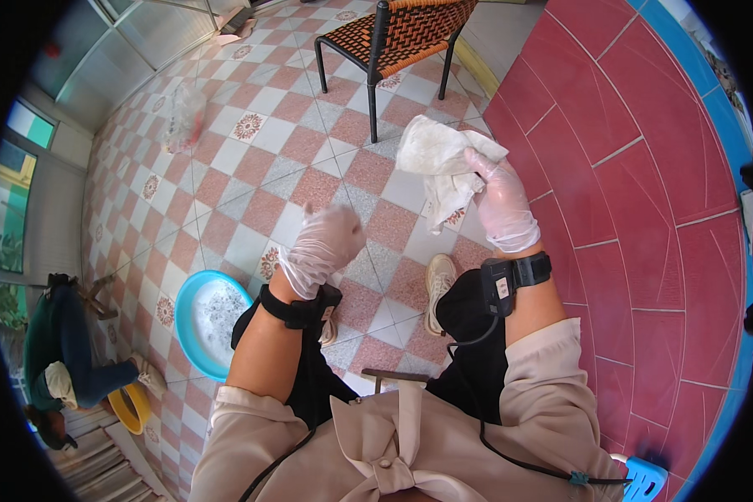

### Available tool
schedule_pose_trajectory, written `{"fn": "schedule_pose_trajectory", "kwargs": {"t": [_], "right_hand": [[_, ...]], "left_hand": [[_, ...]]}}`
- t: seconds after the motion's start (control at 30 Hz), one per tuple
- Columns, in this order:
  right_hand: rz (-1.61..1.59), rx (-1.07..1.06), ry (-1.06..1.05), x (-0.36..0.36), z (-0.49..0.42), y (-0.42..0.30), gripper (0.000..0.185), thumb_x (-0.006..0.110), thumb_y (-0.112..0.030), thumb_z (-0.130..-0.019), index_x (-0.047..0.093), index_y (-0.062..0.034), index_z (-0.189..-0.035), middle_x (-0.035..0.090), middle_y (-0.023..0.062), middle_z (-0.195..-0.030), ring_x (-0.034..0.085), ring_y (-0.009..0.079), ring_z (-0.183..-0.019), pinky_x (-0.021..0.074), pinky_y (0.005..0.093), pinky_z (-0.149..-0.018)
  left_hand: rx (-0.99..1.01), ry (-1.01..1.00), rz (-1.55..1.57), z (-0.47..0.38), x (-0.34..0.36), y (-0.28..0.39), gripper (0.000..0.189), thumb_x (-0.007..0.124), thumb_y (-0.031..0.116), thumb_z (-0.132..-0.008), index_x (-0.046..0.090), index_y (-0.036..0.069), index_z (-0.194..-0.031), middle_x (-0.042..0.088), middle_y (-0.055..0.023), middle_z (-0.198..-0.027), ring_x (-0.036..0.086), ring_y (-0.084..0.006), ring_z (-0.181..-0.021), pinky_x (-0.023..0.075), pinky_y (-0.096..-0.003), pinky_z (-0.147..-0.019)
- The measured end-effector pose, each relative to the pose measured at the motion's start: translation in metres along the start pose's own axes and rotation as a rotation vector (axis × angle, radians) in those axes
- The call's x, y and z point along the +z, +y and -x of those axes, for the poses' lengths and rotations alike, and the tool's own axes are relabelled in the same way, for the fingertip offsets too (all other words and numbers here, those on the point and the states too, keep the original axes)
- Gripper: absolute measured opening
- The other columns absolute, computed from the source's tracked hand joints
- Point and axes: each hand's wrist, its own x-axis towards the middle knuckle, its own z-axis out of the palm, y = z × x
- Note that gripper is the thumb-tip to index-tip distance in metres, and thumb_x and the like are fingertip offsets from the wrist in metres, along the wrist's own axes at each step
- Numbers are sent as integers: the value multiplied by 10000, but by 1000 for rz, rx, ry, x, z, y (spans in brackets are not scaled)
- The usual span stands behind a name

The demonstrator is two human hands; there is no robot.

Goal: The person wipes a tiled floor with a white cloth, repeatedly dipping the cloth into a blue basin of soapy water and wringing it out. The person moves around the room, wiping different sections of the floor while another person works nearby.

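My right hand (pixel 501 194), in a thin translucent glove, pinches a crumpled white cloth (pixel 436 150) between thumb and fingers; the cloth hangs down in front of it above the tiled floor. My left hand (pixel 334 235), gloved the same way, is held curled over the floor to the left of the cloth and apart from it. Its palm side is hidden, and I see nothing in it. Just left of my left forearm, a turquoise basin (pixel 181 326) with foamy water stands on the floor.
A chair (pixel 376 44) with an orange-and-black woven seat stands ahead. Red tiling (pixel 627 232) edged in blue runs along the right. A clear plastic bag (pixel 185 119) lies at upper left. At lower left, another person (pixel 75 351) bends near a yellow basin (pixel 139 408).
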Motion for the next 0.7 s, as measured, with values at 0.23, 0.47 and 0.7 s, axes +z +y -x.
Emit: {"fn": "schedule_pose_trajectory", "kwargs": {"t": [0.23, 0.47, 0.7], "right_hand": [[39, 1, -20, -4, -3, 3, 355, 568, -115, -966, 541, 19, -1294, 626, 98, -1212, 598, 203, -1130, 458, 332, -989], [26, 33, -48, 7, -1, 5, 361, 584, -130, -960, 548, 14, -1289, 635, 92, -1202, 606, 192, -1116, 462, 325, -979], [45, 105, -55, 30, 3, 19, 325, 607, -150, -954, 595, 11, -1236, 666, 79, -1110, 651, 162, -992, 520, 280, -852]], "left_hand": [[96, 87, 128, 4, 6, -6, 225, 632, 266, -902, 646, 81, -1028, 630, -137, -1242, 545, -322, -1226, 218, -586, -1124], [183, 621, 224, -2, -3, 10, 272, 753, 223, -814, 616, 44, -967, 515, -211, -1375, 415, -416, -1331, 332, -478, -1092], [301, 780, 134, -6, 7, 39, 288, 783, 258, -768, 623, 66, -912, 465, -204, -1417, 367, -441, -1353, 264, -554, -1105]]}}
